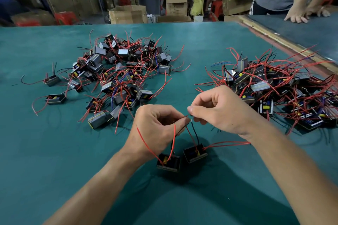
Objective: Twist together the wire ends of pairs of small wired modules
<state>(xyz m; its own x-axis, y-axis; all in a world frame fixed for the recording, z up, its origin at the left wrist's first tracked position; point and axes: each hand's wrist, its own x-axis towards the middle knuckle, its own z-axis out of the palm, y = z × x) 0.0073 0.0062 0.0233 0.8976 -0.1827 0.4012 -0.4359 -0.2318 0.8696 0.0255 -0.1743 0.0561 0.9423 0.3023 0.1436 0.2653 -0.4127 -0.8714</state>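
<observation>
Two small black modules dangle just above the green table (54, 160) below my hands: the left module (168, 163) and the right module (195, 153), each with red and black wires running up. My left hand (155, 126) pinches the wires of the left module near their bare tips. My right hand (219, 109) pinches the wire ends (189, 118) from the other side, thumb and forefinger closed on them. The two hands meet at the wire ends. Long red leads trail from both modules.
A heap of loose modules (118, 71) with red wires lies at the centre left of the table. A second tangled heap (278, 89) lies at the right. Another person's hands (301, 14) rest on the neighbouring table. Cardboard boxes (128, 13) stand behind.
</observation>
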